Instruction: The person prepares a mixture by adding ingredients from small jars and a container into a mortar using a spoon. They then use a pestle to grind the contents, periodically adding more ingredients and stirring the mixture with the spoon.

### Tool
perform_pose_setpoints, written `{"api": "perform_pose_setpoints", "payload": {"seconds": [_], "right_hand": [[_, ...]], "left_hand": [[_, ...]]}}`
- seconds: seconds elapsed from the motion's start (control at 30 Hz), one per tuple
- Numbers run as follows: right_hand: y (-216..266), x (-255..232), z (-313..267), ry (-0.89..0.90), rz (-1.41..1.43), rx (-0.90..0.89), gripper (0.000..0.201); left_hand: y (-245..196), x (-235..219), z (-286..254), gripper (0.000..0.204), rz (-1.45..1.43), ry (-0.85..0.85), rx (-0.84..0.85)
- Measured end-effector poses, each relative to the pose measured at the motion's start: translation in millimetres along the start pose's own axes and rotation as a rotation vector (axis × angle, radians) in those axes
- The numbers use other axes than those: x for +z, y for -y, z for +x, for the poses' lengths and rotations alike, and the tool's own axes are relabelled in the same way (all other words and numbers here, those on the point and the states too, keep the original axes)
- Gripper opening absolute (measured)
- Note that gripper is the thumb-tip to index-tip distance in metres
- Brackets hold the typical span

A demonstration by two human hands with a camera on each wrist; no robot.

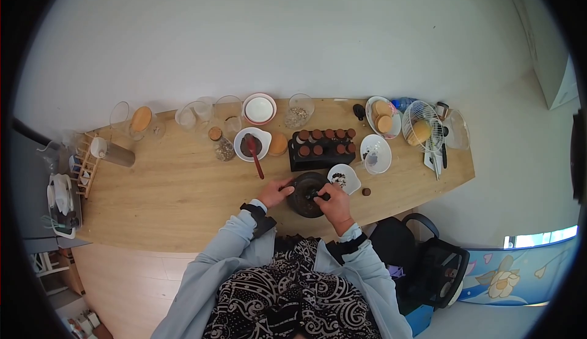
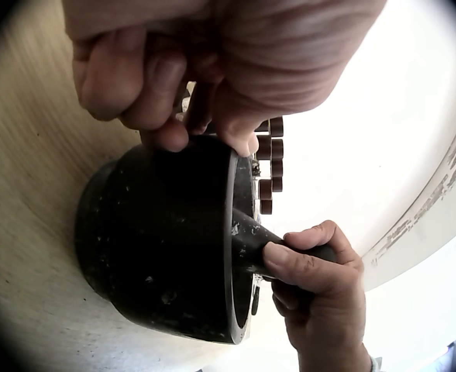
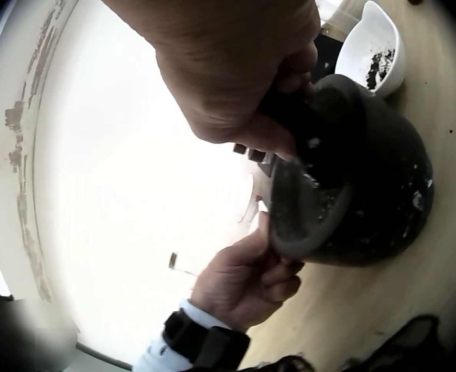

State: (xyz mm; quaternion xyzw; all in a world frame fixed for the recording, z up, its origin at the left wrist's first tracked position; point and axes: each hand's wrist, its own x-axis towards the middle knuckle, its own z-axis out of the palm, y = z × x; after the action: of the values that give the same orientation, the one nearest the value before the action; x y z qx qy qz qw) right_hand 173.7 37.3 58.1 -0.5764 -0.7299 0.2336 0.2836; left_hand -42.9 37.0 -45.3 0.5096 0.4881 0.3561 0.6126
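Note:
A black stone mortar (image 2: 158, 232) stands on the wooden table in front of the person. My left hand (image 1: 276, 193) holds its rim from the left, thumb at the edge and fingers against the outer wall. With my right hand (image 1: 335, 206) I grip a dark pestle (image 2: 251, 240), its lower end inside the mortar. Whatever lies at the bottom of the mortar is mostly hidden. Close behind, on the right, sits a white spouted bowl (image 1: 354, 181) with black and white bits in it.
Behind the mortar is a black rack (image 1: 318, 163) of brown-capped containers. A small brown cap (image 1: 366, 191) lies right of the spouted bowl. On the left, a red spoon (image 1: 258, 166) leans in another white bowl (image 1: 265, 136). Glass jars and a white wire basket (image 1: 424, 111) stand farther back.

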Motion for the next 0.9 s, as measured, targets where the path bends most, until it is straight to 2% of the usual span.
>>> {"api": "perform_pose_setpoints", "payload": {"seconds": [0.07,0.13,0.2,0.3,0.4,0.47,0.5,0.6,0.7,0.77,0.9], "right_hand": [[5.8,-5.7,-2.9,0.128,0.05,-0.006,0.024],[9.6,-3.1,-3.8,0.134,0.01,-0.026,0.024],[10.0,0.1,-5.8,0.13,-0.032,-0.04,0.024],[6.1,4.9,-0.7,0.029,-0.09,-0.034,0.024],[9.4,0.6,0.7,0.059,-0.048,-0.066,0.025],[17.6,-5.8,-3.1,0.185,-0.043,0.002,0.024],[16.6,-2.9,-3.9,0.19,-0.043,0.007,0.024],[9.1,1.8,2.1,0.096,-0.071,0.01,0.024],[7.3,0.3,4.5,0.074,-0.053,-0.007,0.025],[8.1,-5.9,3.6,0.17,-0.075,-0.029,0.026],[17.7,-0.6,-0.8,0.204,-0.12,-0.006,0.026]], "left_hand": [[8.8,0.5,1.7,0.046,-0.051,-0.001,0.005],[4.2,1.1,0.3,0.045,-0.107,0.007,0.01],[-1.1,-1.8,-0.9,0.045,0.004,0.024,-0.016],[-5.8,-2.1,-1.1,0.046,-0.07,0.066,-0.071],[3.4,-1.3,1.7,0.045,0.075,0.022,0.026],[6.5,-1.3,2.3,0.045,-0.013,0.025,0.005],[5.6,-0.3,1.0,0.045,-0.095,0.038,-0.01],[0.3,-0.1,0.6,0.045,-0.077,0.025,-0.082],[10.8,1.7,3.9,0.045,-0.1,0.007,0.021],[15.1,0.9,6.7,0.044,-0.068,-0.006,0.021],[7.1,-0.2,1.5,0.045,-0.078,0.034,-0.041]]}}
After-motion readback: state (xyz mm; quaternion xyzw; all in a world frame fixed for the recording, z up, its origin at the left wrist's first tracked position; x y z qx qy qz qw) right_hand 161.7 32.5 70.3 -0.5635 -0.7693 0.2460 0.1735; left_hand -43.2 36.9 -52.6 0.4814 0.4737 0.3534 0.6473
